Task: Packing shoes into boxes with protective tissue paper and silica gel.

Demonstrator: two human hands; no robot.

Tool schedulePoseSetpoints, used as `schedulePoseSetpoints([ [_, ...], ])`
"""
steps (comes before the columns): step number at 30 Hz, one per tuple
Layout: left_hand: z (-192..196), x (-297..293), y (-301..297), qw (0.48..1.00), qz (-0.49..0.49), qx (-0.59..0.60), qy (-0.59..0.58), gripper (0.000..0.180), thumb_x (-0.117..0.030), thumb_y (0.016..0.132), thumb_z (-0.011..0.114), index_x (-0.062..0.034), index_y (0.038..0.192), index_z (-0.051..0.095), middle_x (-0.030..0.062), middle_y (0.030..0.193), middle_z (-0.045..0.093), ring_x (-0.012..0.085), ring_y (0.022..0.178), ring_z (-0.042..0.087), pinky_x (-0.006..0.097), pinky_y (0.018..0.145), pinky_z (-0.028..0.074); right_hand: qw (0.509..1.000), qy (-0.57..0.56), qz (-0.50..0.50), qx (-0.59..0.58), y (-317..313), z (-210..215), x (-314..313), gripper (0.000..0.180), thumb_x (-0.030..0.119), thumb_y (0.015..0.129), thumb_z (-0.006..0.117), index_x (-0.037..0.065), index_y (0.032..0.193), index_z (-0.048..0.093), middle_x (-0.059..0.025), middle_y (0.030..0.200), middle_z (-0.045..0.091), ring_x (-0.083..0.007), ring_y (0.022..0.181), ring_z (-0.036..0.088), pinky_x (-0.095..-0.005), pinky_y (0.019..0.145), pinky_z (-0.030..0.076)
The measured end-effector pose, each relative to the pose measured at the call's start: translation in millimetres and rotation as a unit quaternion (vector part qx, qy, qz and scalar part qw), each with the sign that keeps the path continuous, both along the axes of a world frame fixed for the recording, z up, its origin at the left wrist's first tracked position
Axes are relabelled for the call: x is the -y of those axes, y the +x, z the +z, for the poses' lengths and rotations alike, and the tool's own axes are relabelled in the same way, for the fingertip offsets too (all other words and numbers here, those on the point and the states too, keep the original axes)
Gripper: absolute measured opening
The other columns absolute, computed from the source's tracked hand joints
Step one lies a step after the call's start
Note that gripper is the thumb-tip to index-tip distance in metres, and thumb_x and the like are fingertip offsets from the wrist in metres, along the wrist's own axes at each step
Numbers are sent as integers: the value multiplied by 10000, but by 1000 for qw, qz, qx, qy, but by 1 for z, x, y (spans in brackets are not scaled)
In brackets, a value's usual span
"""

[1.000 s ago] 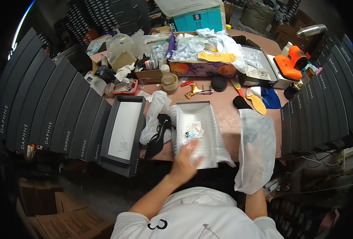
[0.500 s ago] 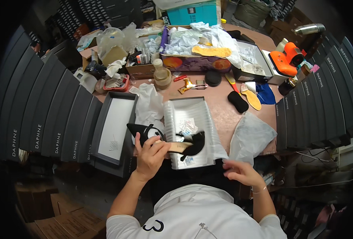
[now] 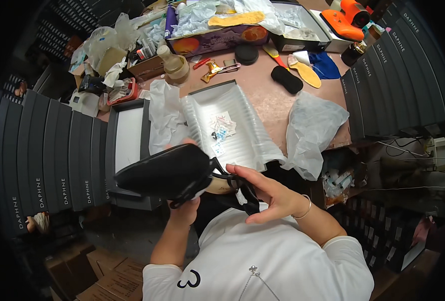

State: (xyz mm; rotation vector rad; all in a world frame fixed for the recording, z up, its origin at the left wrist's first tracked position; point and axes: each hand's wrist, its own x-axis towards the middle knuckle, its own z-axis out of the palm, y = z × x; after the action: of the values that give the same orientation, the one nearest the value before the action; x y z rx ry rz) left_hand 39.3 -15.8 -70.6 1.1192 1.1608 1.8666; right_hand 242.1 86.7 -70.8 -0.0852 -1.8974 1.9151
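Observation:
In front of my chest, my left hand (image 3: 185,211) grips a pair of black pointed-toe shoes (image 3: 162,170); most of its fingers are hidden behind them. The nearer shoe points left and covers much of the other, whose beige insole (image 3: 220,186) shows. My right hand (image 3: 275,196) is closed around the back part and straps at the right end, thumb below and fingers above. Beyond the shoes lies an open shoe box (image 3: 213,88) lined with ribbed translucent wrap (image 3: 255,123). Small paper packets (image 3: 222,125) lie inside it.
A dark box lid (image 3: 113,128) with a white inside and crumpled tissue (image 3: 165,113) lie to the left. At right sits a translucent bag (image 3: 315,125). Stacked dark shoe boxes (image 3: 52,150) flank both sides. A glue bottle (image 3: 172,65), black sponge (image 3: 286,80) and yellow insole (image 3: 305,71) lie farther back.
The shoes have come up from over the box, closer to me, and turned. My right hand has moved left from the box's edge and taken hold of them. The view has shifted.

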Motion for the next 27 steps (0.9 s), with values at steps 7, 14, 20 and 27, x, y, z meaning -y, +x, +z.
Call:
schedulePoseSetpoints([
  [7, -30, -27, 45, 883, -3, 421, -209, 364, -266, 1005, 446, -13, 1266, 461, 143, 1139, 587, 251, 1081, 572, 379, 938, 455, 943, 276, -148, 112, -6, -8, 1, 581, 262, 726, 806, 62, 1229, 593, -208, 1406, 422, -351, 1216, 515, -383, 983, 457],
  [14, 5, -128, -113, 837, 69, -423, -340, 594, -263, 866, 656, -27, 1359, 423, 163, 771, 658, 307, 687, 652, 420, 600, 491, 960, -229, -148, 63, 60, -37, -33, 530, 240, 743, 712, -37, 1187, 629, -232, 1358, 496, -299, 1246, 487, -385, 1068, 331],
  [20, -27, -224, -222, 691, -81, -485, -530, 352, -336, 841, 677, -16, 981, 632, 170, 896, 683, 310, 811, 666, 382, 700, 516, 933, -317, -169, -3, 42, -27, -24, 555, 282, 755, 663, -71, 1181, 616, -256, 1360, 478, -300, 1254, 477, -382, 1076, 336],
  [27, 73, -145, -122, 801, 21, -577, -158, 182, -121, 860, 614, -2, 730, 566, 108, 673, 544, 210, 625, 567, 349, 560, 436, 900, -400, -19, -170, 65, -6, -31, 608, 397, 802, 627, -19, 1243, 585, -318, 1397, 388, -475, 987, 621, -531, 882, 505],
])
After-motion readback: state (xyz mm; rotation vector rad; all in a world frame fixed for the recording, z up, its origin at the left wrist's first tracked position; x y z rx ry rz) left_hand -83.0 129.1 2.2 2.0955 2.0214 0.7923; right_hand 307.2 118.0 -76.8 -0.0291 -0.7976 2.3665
